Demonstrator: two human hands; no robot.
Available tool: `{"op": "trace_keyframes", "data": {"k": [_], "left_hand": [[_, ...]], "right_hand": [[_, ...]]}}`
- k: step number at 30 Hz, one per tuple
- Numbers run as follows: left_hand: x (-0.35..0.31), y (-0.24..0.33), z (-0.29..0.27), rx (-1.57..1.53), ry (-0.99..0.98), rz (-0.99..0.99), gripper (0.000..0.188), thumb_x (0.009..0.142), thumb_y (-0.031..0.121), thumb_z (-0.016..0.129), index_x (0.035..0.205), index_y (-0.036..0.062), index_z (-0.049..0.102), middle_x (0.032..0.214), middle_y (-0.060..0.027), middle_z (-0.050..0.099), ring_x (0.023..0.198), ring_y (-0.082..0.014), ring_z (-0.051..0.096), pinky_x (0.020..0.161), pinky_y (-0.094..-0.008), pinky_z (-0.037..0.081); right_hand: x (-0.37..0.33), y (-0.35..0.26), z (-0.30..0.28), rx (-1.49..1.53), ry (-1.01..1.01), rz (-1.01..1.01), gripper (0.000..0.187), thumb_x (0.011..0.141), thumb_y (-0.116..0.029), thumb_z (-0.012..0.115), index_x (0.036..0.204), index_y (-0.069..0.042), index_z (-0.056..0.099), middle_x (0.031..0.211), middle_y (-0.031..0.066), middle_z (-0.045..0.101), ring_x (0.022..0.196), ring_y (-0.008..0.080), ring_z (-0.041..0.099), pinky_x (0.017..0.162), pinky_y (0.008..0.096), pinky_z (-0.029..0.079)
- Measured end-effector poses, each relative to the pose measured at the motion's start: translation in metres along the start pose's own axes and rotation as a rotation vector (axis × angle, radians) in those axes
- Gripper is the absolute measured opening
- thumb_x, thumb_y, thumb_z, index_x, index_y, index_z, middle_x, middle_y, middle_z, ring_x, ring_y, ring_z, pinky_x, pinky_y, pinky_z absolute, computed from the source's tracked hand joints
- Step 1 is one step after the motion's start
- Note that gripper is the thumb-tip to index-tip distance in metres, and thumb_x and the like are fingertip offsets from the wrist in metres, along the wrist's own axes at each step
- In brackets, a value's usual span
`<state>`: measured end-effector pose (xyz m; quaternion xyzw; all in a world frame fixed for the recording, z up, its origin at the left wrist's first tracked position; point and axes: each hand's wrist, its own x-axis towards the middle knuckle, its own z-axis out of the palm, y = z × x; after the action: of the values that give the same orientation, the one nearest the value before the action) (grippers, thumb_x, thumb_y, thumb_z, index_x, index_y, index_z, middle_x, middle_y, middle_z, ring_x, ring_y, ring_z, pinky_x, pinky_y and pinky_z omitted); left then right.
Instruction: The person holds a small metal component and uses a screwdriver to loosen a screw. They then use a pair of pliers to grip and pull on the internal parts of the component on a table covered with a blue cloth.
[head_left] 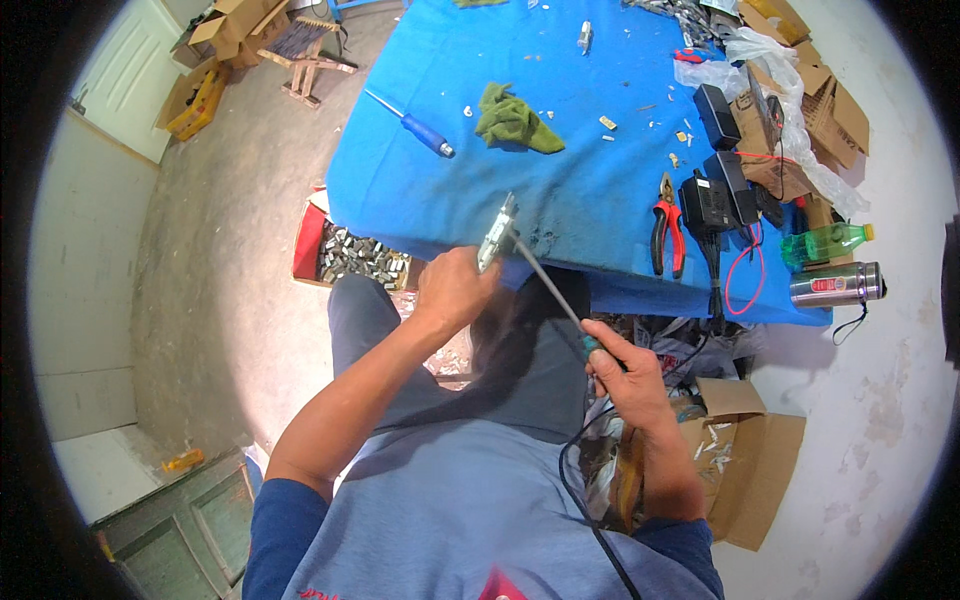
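Note:
My left hand (455, 290) is closed around a small white and metallic part (494, 236) at the near edge of the blue-covered table (400, 200). My right hand (630, 375) grips the green handle of a screwdriver (550, 278). Its long metal shaft slants up and left, and the tip meets the part's right side; whether it sits in a slot I cannot tell. Beyond my hands lie a blue-handled screwdriver (425, 132) and a crumpled green cloth (512, 118). Red-handled pliers (667, 225) rest to the right.
Black power adapters (706, 203) with cables, a green plastic bottle (828, 243) and a steel flask (835, 285) line the table's right side. A red box (311, 240) of small metal parts stands below its left corner. At lower right is an open cardboard box (762, 465). A black cable (565, 470) crosses my lap.

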<state>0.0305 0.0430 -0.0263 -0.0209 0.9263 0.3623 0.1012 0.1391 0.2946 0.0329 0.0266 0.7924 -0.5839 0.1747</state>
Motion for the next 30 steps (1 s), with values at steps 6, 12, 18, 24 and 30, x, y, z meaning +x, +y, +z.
{"op": "trace_keyframes", "data": {"k": [6,12,18,24,30], "left_hand": [[0.002,0.009,-0.007,-0.01,-0.054,0.016,0.043,0.088,0.04,0.066,0.085,-0.0032,0.069,0.069,-0.0233,0.065,0.069,-0.0386,0.066,0.066,-0.0477,0.049],[0.008,0.004,-0.009,-0.252,-0.188,-0.062,0.048,0.087,0.042,0.066,0.089,-0.0065,0.069,0.072,-0.0163,0.065,0.07,-0.0252,0.061,0.067,-0.0419,0.048],[0.009,-0.003,-0.001,-0.292,-0.187,-0.053,0.045,0.092,0.039,0.065,0.087,-0.0057,0.066,0.067,-0.0074,0.06,0.064,-0.0147,0.054,0.06,-0.0368,0.045],[0.007,-0.001,-0.001,-0.278,-0.186,-0.059,0.046,0.091,0.04,0.063,0.091,-0.0066,0.066,0.075,-0.0215,0.064,0.076,-0.0336,0.063,0.07,-0.0452,0.047],[0.006,0.002,-0.002,-0.255,-0.183,-0.078,0.048,0.09,0.041,0.062,0.093,-0.0065,0.067,0.081,-0.03,0.066,0.085,-0.0457,0.067,0.077,-0.0503,0.049]], "right_hand": [[0.003,0.001,-0.001,0.074,-0.023,0.102,0.041,0.099,-0.018,0.059,0.139,-0.01,0.058,0.08,0.0006,0.06,0.06,0.0053,0.052,0.056,0.0222,0.046],[0.003,0.005,-0.003,0.138,-0.036,0.131,0.041,0.099,-0.019,0.059,0.14,-0.011,0.057,0.08,0.0008,0.061,0.061,0.0048,0.053,0.055,0.0212,0.045],[-0.002,0.008,-0.006,-0.04,0.045,0.007,0.039,0.096,-0.015,0.061,0.134,-0.006,0.06,0.084,0.0064,0.066,0.071,0.0124,0.061,0.068,0.0289,0.052],[-0.013,-0.007,-0.016,-0.332,0.075,-0.181,0.037,0.094,-0.014,0.061,0.13,-0.007,0.063,0.088,0.0152,0.067,0.08,0.0272,0.067,0.075,0.0362,0.052],[-0.013,-0.02,-0.018,-0.496,0.05,-0.239,0.036,0.093,-0.013,0.062,0.128,-0.008,0.064,0.085,0.0147,0.065,0.075,0.0265,0.064,0.07,0.0352,0.05]]}}
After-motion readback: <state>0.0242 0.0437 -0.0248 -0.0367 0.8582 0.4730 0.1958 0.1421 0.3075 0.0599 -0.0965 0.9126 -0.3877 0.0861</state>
